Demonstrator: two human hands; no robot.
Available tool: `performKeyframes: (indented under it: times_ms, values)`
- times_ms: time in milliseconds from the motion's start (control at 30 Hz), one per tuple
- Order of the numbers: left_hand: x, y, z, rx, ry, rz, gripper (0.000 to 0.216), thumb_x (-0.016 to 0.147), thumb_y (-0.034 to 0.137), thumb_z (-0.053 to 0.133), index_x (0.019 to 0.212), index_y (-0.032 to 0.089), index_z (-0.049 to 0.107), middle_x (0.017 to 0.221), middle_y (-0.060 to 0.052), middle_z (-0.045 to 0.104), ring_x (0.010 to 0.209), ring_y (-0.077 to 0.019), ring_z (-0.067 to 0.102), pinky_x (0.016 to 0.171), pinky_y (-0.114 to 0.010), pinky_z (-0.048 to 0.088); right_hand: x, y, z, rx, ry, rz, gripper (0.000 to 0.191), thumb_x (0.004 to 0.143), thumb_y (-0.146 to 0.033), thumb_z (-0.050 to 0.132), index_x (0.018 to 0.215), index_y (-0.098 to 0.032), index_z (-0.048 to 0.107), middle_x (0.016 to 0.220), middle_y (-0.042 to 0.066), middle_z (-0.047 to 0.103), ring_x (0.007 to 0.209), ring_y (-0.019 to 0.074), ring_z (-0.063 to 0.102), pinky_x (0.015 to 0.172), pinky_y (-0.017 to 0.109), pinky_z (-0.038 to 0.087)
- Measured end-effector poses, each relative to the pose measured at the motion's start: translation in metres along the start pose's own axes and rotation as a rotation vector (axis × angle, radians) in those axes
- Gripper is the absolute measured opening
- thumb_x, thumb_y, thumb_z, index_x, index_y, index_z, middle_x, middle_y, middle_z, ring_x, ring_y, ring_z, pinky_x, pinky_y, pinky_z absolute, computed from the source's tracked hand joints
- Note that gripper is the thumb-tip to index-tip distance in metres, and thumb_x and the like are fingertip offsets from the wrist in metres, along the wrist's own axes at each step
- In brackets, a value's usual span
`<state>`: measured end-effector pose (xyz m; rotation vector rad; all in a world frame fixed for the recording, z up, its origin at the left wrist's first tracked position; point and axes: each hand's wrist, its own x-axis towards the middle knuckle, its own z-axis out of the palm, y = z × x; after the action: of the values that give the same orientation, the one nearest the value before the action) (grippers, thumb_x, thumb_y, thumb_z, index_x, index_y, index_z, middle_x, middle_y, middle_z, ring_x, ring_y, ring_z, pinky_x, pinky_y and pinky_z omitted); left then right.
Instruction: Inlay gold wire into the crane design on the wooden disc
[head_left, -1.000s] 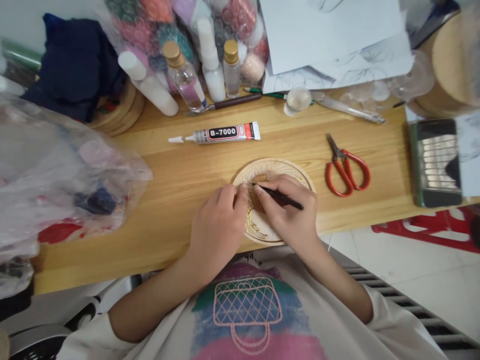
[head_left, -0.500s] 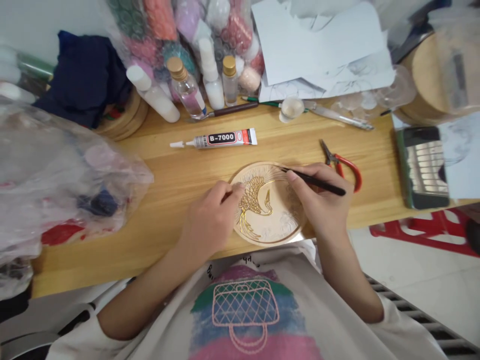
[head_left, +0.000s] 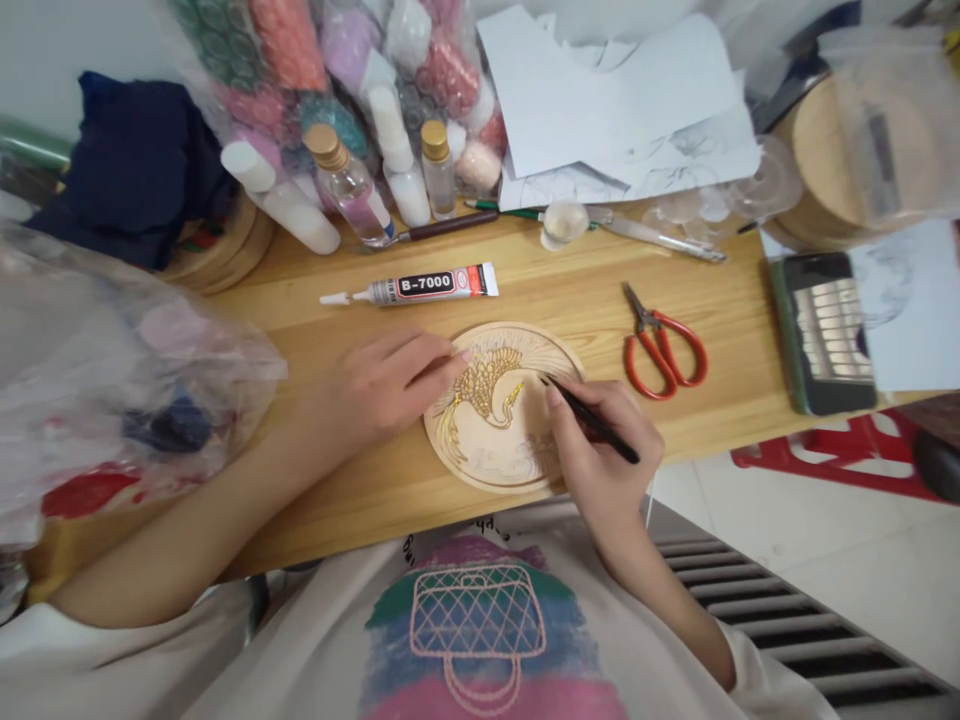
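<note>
A round pale wooden plaque (head_left: pixel 480 455) with a raised rim lies on the table. It carries a crane outlined in gold wire (head_left: pixel 487 385) and fainter drawn lines. My left hand (head_left: pixel 382 385) comes in from the left, its fingers stretched out and the fingertips resting on the plaque's upper left edge. In my right hand (head_left: pixel 611 450) is a pair of slim black tweezers (head_left: pixel 600 425), held like a pen. Their tip points at the bare wood right of the crane's head. Whether the tip grips any wire is too small to tell.
Red-handled pliers (head_left: pixel 664 350) lie right of the plaque, a B-7000 glue tube (head_left: pixel 420 285) behind it. Bottles (head_left: pixel 352 195), bagged yarn-like rolls (head_left: pixel 345 50) and papers (head_left: pixel 615 100) line the back. A phone (head_left: pixel 825 330) sits right, a plastic bag (head_left: pixel 135 380) left.
My left hand has shifted left and its fingers have straightened. My right hand has moved down and left, bringing the tweezers off the plaque's upper rim, and the pliers are now uncovered.
</note>
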<state>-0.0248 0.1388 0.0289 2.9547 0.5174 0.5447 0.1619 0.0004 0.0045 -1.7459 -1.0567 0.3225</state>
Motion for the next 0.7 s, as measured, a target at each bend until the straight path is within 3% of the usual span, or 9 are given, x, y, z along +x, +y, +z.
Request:
performKeyframes:
  times_ms: [100,200,400,700]
  values:
    - [0.002,0.0,0.009,-0.205,0.036,-0.155,0.013,0.101,0.024,0.053,0.101,0.018,0.064,0.09,-0.001,0.072,0.081,-0.0118,0.064,0.078,-0.023,0.052,-0.005,-0.003,-0.001,0.008,-0.026,0.018,0.009,0.082,-0.017,0.071,0.089,-0.023,0.072,0.08,0.0,0.071,0.071,0.0142,0.065,0.065,0.03,0.054]
    - [0.008,-0.001,0.013,-0.332,0.011,-0.283,0.017,0.102,0.026,0.05,0.097,0.018,0.064,0.088,0.001,0.07,0.076,-0.01,0.063,0.073,-0.022,0.052,-0.003,-0.004,-0.005,0.024,-0.041,0.026,0.012,0.082,-0.015,0.072,0.09,-0.023,0.073,0.081,0.0,0.071,0.072,0.0135,0.064,0.064,0.029,0.053]
    - [0.017,-0.014,0.016,-0.37,0.045,-0.097,0.029,0.096,0.008,0.043,0.103,0.02,0.07,0.093,-0.003,0.068,0.085,-0.0127,0.064,0.072,-0.024,0.054,0.012,-0.002,-0.013,0.024,-0.067,0.052,0.008,0.081,-0.02,0.075,0.087,-0.024,0.074,0.076,-0.001,0.07,0.067,0.0142,0.063,0.06,0.029,0.053]
    - [0.023,-0.015,0.015,-0.476,-0.049,-0.226,0.031,0.093,0.009,0.044,0.1,0.017,0.074,0.083,-0.002,0.062,0.073,-0.0124,0.06,0.067,-0.024,0.049,0.054,-0.012,-0.013,0.035,-0.12,-0.087,0.009,0.082,-0.019,0.075,0.088,-0.025,0.075,0.076,-0.001,0.07,0.07,0.0152,0.063,0.061,0.032,0.051]
